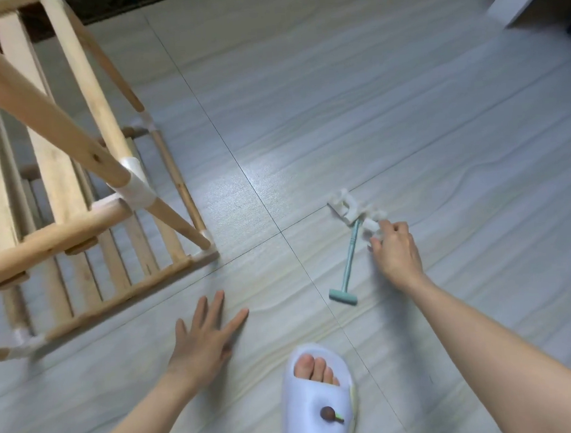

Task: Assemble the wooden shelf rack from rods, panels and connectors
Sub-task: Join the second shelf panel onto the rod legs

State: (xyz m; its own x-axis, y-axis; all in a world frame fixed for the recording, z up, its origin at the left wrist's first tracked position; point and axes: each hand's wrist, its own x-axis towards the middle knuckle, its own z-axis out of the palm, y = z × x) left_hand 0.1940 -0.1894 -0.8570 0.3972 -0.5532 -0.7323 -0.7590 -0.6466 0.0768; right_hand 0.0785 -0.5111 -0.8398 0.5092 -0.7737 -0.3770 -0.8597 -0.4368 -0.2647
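Observation:
The partly built wooden shelf rack (60, 181) stands at the left, its rods joined by white plastic connectors (133, 186) and slatted panels below. A few loose white connectors (350, 208) lie on the tiled floor at centre right, beside a small teal mallet (346, 266). My right hand (395, 250) reaches into the pile, its fingers curled round one white connector (370, 226). My left hand (204, 339) lies flat on the floor with fingers spread, just in front of the rack's near corner.
My foot in a white slipper (315, 400) is planted at the bottom centre. A white box or furniture corner (524, 2) sits at the top right. A dark rug edge (127, 6) runs along the top behind the rack.

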